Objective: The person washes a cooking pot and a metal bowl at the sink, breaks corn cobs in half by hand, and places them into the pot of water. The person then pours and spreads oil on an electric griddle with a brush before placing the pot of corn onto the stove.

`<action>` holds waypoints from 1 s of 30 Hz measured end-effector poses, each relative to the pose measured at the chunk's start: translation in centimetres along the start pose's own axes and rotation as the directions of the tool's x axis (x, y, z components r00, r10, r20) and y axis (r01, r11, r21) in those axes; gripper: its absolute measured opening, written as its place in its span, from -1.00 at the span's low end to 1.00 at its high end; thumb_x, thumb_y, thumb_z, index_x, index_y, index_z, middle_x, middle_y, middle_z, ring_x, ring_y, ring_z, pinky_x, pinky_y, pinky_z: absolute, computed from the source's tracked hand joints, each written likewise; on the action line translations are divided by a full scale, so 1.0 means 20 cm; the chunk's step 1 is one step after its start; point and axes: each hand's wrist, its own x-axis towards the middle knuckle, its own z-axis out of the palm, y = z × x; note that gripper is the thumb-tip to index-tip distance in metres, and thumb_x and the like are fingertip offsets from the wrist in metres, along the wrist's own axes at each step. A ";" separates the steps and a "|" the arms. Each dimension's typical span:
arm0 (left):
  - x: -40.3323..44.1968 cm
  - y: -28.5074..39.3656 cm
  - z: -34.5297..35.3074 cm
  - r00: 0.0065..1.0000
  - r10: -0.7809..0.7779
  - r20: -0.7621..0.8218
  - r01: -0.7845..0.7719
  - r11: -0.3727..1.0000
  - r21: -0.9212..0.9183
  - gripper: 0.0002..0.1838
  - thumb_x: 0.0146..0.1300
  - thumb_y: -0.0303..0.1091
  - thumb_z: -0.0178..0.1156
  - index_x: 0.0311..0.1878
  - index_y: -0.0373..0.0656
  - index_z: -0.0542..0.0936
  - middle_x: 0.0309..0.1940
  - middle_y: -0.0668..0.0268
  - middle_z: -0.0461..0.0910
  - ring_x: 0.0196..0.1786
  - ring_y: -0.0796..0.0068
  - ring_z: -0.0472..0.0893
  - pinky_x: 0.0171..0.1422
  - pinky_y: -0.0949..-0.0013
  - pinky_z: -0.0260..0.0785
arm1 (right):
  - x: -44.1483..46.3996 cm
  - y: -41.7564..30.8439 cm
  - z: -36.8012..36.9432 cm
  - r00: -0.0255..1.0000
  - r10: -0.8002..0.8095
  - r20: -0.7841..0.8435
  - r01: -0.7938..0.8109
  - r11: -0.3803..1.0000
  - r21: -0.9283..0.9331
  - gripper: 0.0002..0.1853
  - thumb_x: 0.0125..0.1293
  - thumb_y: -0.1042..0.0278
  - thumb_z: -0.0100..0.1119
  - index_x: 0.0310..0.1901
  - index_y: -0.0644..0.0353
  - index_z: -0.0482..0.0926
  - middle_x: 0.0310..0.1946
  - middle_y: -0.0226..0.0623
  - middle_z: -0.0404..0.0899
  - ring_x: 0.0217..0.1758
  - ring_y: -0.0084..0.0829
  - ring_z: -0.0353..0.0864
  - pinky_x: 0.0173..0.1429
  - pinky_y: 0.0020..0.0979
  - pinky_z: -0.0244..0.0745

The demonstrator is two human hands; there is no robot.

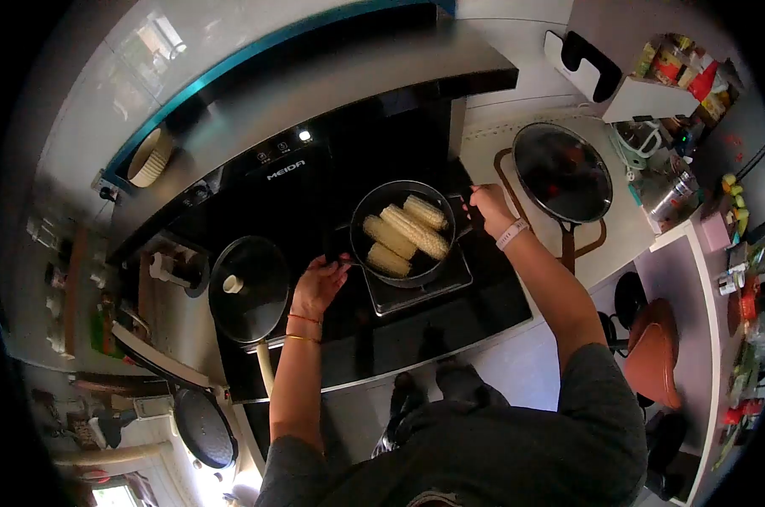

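Note:
A dark round pot (359, 211) with several pieces of pale yellow corn (413, 231) in it stands over the right burner of the black stove. My left hand (318, 286) is closed round the pot's left handle, a red string and a gold bracelet on its wrist. On the other side, my right hand (489, 207) grips the right handle, with a pale band on that wrist. Left of my left hand, a lidded pan (251, 308) with a light handle sits on the stove.
A glass-lidded pan (562, 173) rests on the counter at the right. The range hood (315, 110) overhangs the stove's back. A brown chair (653, 355) stands at the lower right, and a dark pan (205, 428) at the lower left.

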 end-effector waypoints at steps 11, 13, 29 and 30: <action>-0.18 -0.05 0.11 0.990 0.073 -0.120 -0.028 0.940 0.341 -0.58 0.32 -0.41 0.15 0.22 -0.05 0.34 0.11 0.15 0.53 0.16 0.17 0.54 0.16 0.19 0.35 | -0.38 0.37 -0.27 0.933 -0.359 0.002 0.359 0.933 -0.008 -0.74 0.31 0.17 0.07 -0.43 0.17 0.48 -0.57 -0.38 0.44 -0.50 -0.58 0.39 -0.46 -0.48 0.22; -0.34 -0.15 0.13 0.947 0.267 -0.177 -0.151 0.859 0.489 -0.40 0.29 -0.22 0.21 0.36 -0.05 0.27 0.15 0.20 0.51 0.14 0.21 0.56 0.18 0.23 0.35 | -0.71 0.70 -0.41 0.954 0.055 0.293 -0.055 0.998 -0.010 -0.57 0.40 0.02 -0.11 -0.55 0.12 0.44 -0.66 -0.40 0.40 -0.59 -0.58 0.38 -0.50 -0.47 0.25; -1.90 -1.21 -0.43 0.667 0.004 -0.745 -0.025 1.000 -0.017 -0.59 0.41 -0.21 0.05 0.20 -0.27 0.46 0.07 0.16 0.59 0.12 0.28 0.59 0.22 0.30 0.41 | -0.74 2.16 -0.40 0.409 0.603 0.686 -0.835 -0.057 0.548 -0.88 0.14 0.48 -0.09 -0.31 0.31 0.39 -0.43 -0.28 0.33 -0.32 -0.39 0.34 -0.20 -0.37 0.31; -1.98 -1.31 -0.46 0.592 -0.026 -0.806 -0.066 0.995 -0.081 -0.58 0.39 -0.21 0.08 0.20 -0.26 0.46 0.08 0.16 0.58 0.14 0.25 0.57 0.24 0.29 0.40 | -0.73 2.15 -0.38 0.401 0.571 0.717 -0.848 -0.066 0.526 -0.76 0.16 0.44 -0.06 -0.16 0.35 0.45 -0.36 -0.25 0.39 -0.29 -0.39 0.33 -0.18 -0.37 0.30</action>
